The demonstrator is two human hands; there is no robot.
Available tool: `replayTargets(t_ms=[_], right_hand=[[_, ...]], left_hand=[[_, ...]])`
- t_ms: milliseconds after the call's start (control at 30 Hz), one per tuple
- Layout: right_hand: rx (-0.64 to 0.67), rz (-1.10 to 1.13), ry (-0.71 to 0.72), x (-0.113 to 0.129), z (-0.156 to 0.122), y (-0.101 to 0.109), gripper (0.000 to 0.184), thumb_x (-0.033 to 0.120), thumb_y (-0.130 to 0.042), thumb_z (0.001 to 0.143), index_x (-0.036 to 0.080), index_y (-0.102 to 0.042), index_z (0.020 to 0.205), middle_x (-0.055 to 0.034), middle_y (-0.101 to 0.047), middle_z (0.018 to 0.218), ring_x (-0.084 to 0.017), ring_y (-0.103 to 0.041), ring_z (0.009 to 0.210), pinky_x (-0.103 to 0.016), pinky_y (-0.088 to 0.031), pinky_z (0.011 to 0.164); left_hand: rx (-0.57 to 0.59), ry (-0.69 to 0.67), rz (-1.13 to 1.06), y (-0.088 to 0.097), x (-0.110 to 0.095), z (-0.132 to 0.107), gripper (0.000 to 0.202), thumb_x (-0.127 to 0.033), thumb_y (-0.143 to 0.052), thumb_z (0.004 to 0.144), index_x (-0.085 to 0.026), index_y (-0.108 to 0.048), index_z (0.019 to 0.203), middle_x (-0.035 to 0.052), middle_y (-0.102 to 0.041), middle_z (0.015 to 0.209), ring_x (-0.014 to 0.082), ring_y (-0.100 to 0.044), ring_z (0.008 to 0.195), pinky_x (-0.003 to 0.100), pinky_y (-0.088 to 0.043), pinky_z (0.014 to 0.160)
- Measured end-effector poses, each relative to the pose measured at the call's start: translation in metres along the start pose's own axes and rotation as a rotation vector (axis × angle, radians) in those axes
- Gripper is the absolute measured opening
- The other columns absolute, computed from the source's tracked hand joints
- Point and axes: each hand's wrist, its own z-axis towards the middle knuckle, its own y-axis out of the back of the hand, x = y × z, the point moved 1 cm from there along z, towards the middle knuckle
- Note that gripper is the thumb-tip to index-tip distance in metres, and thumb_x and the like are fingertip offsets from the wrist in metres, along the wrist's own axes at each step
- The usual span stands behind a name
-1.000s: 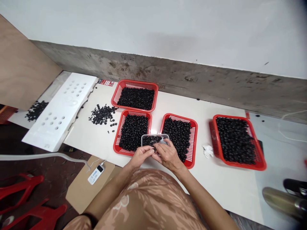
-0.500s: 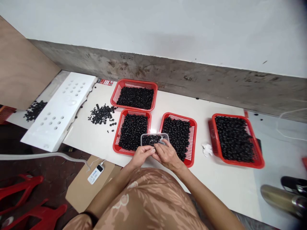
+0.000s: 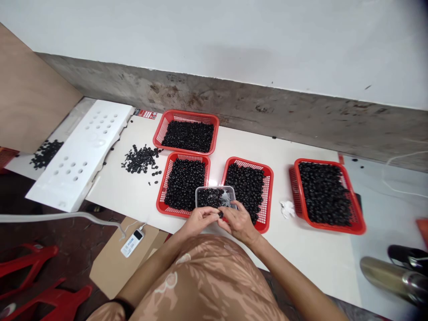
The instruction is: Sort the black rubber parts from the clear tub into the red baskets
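Close to my body, my left hand (image 3: 200, 219) pinches a small black part (image 3: 220, 215) between thumb and forefinger. On its other side, my right hand (image 3: 239, 221) has its thumb and fingertips closed at the same part, which they partly cover. Just beyond the fingers is a clear plastic tub (image 3: 197, 198) with small black pieces inside, its bottom showing at the right. The tub bridges two red baskets: the left basket (image 3: 160, 203) and the right basket (image 3: 270, 191) both hold black ring-shaped parts.
Behind stands a red basket (image 3: 216, 129) of small black pieces; a fuller red basket (image 3: 359, 214) is far right. Loose black parts (image 3: 142, 159) lie left, beside a white panel with holes (image 3: 80, 151). Crumpled white paper (image 3: 287, 209) and a metallic cylinder (image 3: 384, 274) are to the right.
My hands have drawn slightly apart at the fingertips, so the black part now shows between them. My right fingers have moved off the tub, baring more of its inside.
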Motion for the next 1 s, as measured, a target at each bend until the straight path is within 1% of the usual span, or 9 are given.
replayTargets(t_ms=[100, 200, 267, 333, 400, 500, 633, 800, 1000], right_hand=[[-0.040, -0.135, -0.221, -0.023, -0.011, 0.007, 0.020, 0.030, -0.054, 0.090, 0.013, -0.062, 0.098, -0.0047, -0.071, 0.079, -0.013, -0.063, 0.067, -0.035, -0.039, 0.087], [0.025, -0.360, -0.487, -0.047, -0.020, 0.011, 0.026, 0.032, -0.054, 0.090, 0.011, -0.062, 0.103, -0.0096, -0.070, 0.085, -0.018, -0.062, 0.072, -0.036, -0.038, 0.080], [0.102, -0.415, -0.584, -0.055, -0.021, 0.007, 0.029, 0.030, -0.053, 0.090, 0.012, -0.061, 0.111, -0.0121, -0.068, 0.095, -0.021, -0.061, 0.080, -0.034, -0.038, 0.076], [0.183, -0.349, -0.607, -0.054, -0.017, -0.003, 0.026, 0.026, -0.051, 0.089, 0.015, -0.062, 0.111, -0.0099, -0.066, 0.095, -0.020, -0.060, 0.080, -0.029, -0.038, 0.070], [0.277, -0.246, -0.608, -0.049, -0.010, -0.017, 0.021, 0.023, -0.048, 0.090, 0.018, -0.066, 0.101, -0.0066, -0.064, 0.090, -0.016, -0.061, 0.074, -0.025, -0.038, 0.064], [0.448, -0.167, -0.626, -0.043, 0.003, -0.038, 0.024, 0.019, -0.043, 0.092, 0.020, -0.067, 0.093, -0.0055, -0.064, 0.089, -0.014, -0.063, 0.072, -0.023, -0.039, 0.060], [0.569, -0.182, -0.682, -0.044, 0.013, -0.060, 0.028, 0.012, -0.040, 0.091, 0.014, -0.067, 0.090, -0.0101, -0.066, 0.084, -0.017, -0.067, 0.073, -0.024, -0.043, 0.063], [0.608, -0.192, -0.705, -0.050, 0.014, -0.079, 0.027, 0.007, -0.040, 0.089, 0.010, -0.067, 0.090, -0.0156, -0.068, 0.084, -0.019, -0.067, 0.075, -0.027, -0.047, 0.068], [0.571, -0.108, -0.679, -0.050, 0.012, -0.085, 0.031, 0.009, -0.036, 0.090, 0.011, -0.067, 0.083, -0.0144, -0.067, 0.084, -0.018, -0.065, 0.071, -0.030, -0.047, 0.072]], left_hand=[[-0.161, 0.021, -0.022, 0.010, 0.013, 0.008, 0.036, -0.040, -0.068, 0.074, -0.014, -0.070, 0.098, 0.0082, -0.070, 0.087, 0.0179, -0.060, 0.081, 0.028, -0.044, 0.076], [-0.322, 0.013, 0.030, 0.027, 0.028, 0.016, 0.032, -0.039, -0.066, 0.075, -0.013, -0.069, 0.094, 0.0074, -0.068, 0.084, 0.0157, -0.060, 0.072, 0.027, -0.045, 0.070], [-0.393, 0.002, 0.137, 0.037, 0.035, 0.019, 0.029, -0.036, -0.063, 0.077, -0.014, -0.067, 0.096, 0.0070, -0.068, 0.087, 0.0148, -0.059, 0.068, 0.027, -0.045, 0.066], [-0.429, -0.058, 0.367, 0.042, 0.037, 0.022, 0.025, -0.032, -0.059, 0.081, -0.017, -0.066, 0.100, 0.0068, -0.067, 0.092, 0.0146, -0.058, 0.069, 0.027, -0.044, 0.068], [-0.411, -0.144, 0.676, 0.041, 0.035, 0.026, 0.023, -0.027, -0.053, 0.086, -0.020, -0.065, 0.104, 0.0068, -0.065, 0.099, 0.0159, -0.059, 0.076, 0.028, -0.044, 0.073], [-0.271, -0.199, 1.099, 0.035, 0.034, 0.041, 0.025, -0.016, -0.044, 0.090, -0.021, -0.064, 0.105, 0.0077, -0.062, 0.100, 0.0184, -0.058, 0.087, 0.030, -0.041, 0.078], [-0.113, -0.217, 1.417, 0.031, 0.039, 0.065, 0.025, -0.008, -0.040, 0.088, -0.014, -0.063, 0.096, 0.0130, -0.060, 0.098, 0.0230, -0.056, 0.091, 0.034, -0.039, 0.080], [-0.075, -0.249, 1.436, 0.033, 0.043, 0.076, 0.024, -0.007, -0.039, 0.088, -0.013, -0.061, 0.093, 0.0149, -0.062, 0.095, 0.0248, -0.055, 0.093, 0.036, -0.036, 0.083], [-0.192, -0.230, 1.200, 0.034, 0.037, 0.067, 0.014, -0.014, -0.058, 0.080, -0.017, -0.060, 0.094, 0.0090, -0.064, 0.092, 0.0228, -0.057, 0.087, 0.035, -0.036, 0.081]])
